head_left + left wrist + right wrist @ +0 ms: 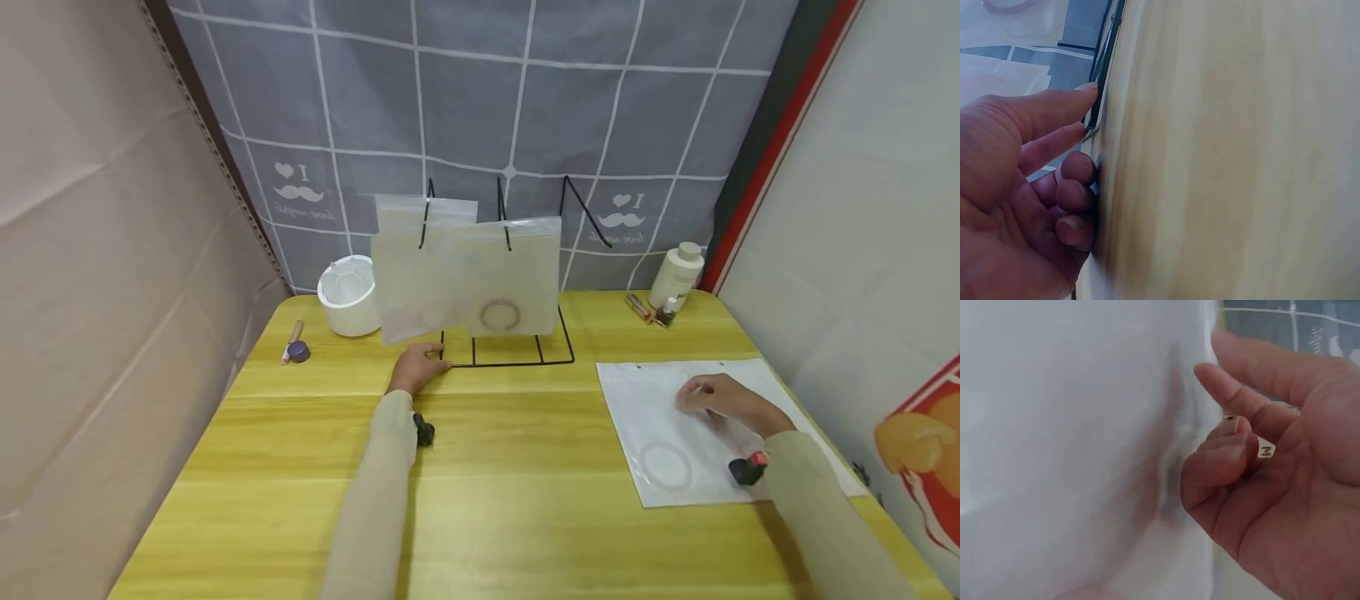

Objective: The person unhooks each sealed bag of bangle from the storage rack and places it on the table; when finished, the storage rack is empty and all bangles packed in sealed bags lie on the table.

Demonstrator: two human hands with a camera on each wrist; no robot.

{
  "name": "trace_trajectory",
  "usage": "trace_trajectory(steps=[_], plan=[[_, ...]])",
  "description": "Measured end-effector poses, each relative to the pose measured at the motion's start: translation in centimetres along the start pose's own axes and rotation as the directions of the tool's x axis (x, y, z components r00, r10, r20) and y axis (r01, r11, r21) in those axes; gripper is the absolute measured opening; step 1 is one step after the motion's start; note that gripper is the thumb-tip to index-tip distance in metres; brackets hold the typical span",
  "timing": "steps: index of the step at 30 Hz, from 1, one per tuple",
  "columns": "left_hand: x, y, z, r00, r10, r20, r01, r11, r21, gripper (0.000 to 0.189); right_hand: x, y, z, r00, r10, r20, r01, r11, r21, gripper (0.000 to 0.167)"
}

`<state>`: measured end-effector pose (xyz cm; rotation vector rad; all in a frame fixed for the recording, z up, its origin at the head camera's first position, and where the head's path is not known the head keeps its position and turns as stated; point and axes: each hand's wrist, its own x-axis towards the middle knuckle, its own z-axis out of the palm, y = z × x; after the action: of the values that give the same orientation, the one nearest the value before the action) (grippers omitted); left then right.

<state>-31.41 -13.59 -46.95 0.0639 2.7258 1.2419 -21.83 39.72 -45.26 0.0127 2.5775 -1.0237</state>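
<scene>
My left hand [417,367] pinches the front left corner of a black wire rack [517,364], thumb and index finger at its thin base bar [1105,62] in the left wrist view. The other fingers curl against the wooden tabletop. Translucent plastic bags [517,258] hang from the rack's left and middle hooks; the front one shows a ring shape low down. The right hook [585,208] is bare. My right hand [723,398] hovers close over a flat white plastic bag [630,417], fingers loosely bent and nothing between them. A round ring mark shows on that bag.
Left of the rack stands a white round container [351,312], with a purple cap [298,352] and a small stick [293,337] nearer the left edge. At the back right are a white bottle [677,277], a tiny dark bottle [666,313] and a small tube [639,307]. Walls close three sides.
</scene>
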Motion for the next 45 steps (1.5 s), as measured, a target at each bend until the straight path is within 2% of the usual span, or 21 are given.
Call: trace_trajectory(steps=[2,5,8,10,12,14,17,19,22,24,25,27,30,34,37,41,43,45], plan=[[0.0,-0.1,0.2,1.0,-0.004,0.0,0.004,1.0,-0.001,0.048,0.2,-0.3,0.0,0.999,-0.013,-0.038,0.014,1.0,0.01,0.034],[-0.1,-0.4,0.4,1.0,-0.015,0.002,0.015,1.0,0.0,0.048,1.2,-1.7,0.1,0.99,-0.027,-0.136,0.025,1.0,-0.014,0.037],[-0.2,-0.5,0.6,1.0,-0.015,-0.002,0.015,1.0,0.009,0.048,2.7,-3.9,0.8,0.97,-0.07,-0.232,0.076,0.997,0.019,0.04],[-0.2,-0.5,0.6,1.0,-0.012,-0.003,0.012,1.0,0.016,0.047,3.7,-5.6,1.7,0.949,-0.126,-0.29,0.151,0.986,0.066,0.04],[-0.2,-0.5,0.6,1.0,-0.007,-0.005,0.007,1.0,0.023,0.047,4.7,-7.4,2.6,0.916,-0.213,-0.339,0.26,0.96,0.1,0.04],[-0.1,-0.4,0.7,1.0,-0.006,-0.004,0.006,1.0,0.028,0.047,5.5,-9.3,3.4,0.879,-0.3,-0.371,0.371,0.919,0.136,0.038],[0.1,-0.4,0.8,1.0,-0.011,-0.009,0.012,1.0,0.026,0.047,6.4,-12.4,4.3,0.807,-0.404,-0.431,0.5,0.856,0.133,0.035],[0.2,-0.4,0.8,1.0,-0.015,-0.011,0.015,1.0,0.023,0.047,6.6,-14.5,4.6,0.761,-0.445,-0.472,0.556,0.822,0.12,0.032],[0.4,-0.4,0.8,1.0,-0.017,-0.011,0.017,1.0,0.01,0.047,6.8,-17.5,4.9,0.679,-0.504,-0.534,0.63,0.774,0.071,0.028],[0.5,-0.4,0.8,1.0,-0.017,-0.009,0.017,1.0,0.01,0.047,6.4,-19.4,4.9,0.635,-0.54,-0.553,0.671,0.74,0.049,0.027],[0.5,-0.4,0.8,1.0,-0.017,-0.008,0.017,1.0,0.01,0.047,6.2,-20.3,4.9,0.615,-0.554,-0.561,0.69,0.723,0.043,0.027],[0.6,-0.4,0.7,1.0,-0.017,-0.011,0.017,1.0,0.009,0.047,5.8,-21.7,4.9,0.591,-0.566,-0.575,0.712,0.701,0.042,0.028],[0.6,-0.3,0.7,1.0,-0.014,-0.016,0.014,1.0,0.004,0.047,5.2,-23.1,4.8,0.587,-0.557,-0.588,0.721,0.689,0.068,0.029],[0.5,-0.4,0.8,1.0,0.001,-0.019,0.0,1.0,0.018,0.047,5.2,-23.3,4.9,0.596,-0.539,-0.596,0.725,0.679,0.111,0.029],[0.4,-0.4,0.9,1.0,0.008,-0.027,-0.007,1.0,0.029,0.046,5.3,-23.3,5.2,0.59,-0.539,-0.602,0.738,0.662,0.13,0.029],[0.2,-0.2,0.8,0.999,0.009,-0.04,-0.008,1.0,0.022,0.046,5.6,-23.7,5.4,0.569,-0.55,-0.612,0.762,0.632,0.141,0.028],[0.2,-0.2,0.8,0.999,0.01,-0.046,-0.009,1.0,0.023,0.046,5.7,-24.0,5.6,0.558,-0.557,-0.615,0.769,0.626,0.132,0.027],[0.2,-0.2,0.7,0.999,0.009,-0.05,-0.008,1.0,0.02,0.046,5.8,-24.2,5.8,0.538,-0.565,-0.625,0.773,0.626,0.1,0.026]])
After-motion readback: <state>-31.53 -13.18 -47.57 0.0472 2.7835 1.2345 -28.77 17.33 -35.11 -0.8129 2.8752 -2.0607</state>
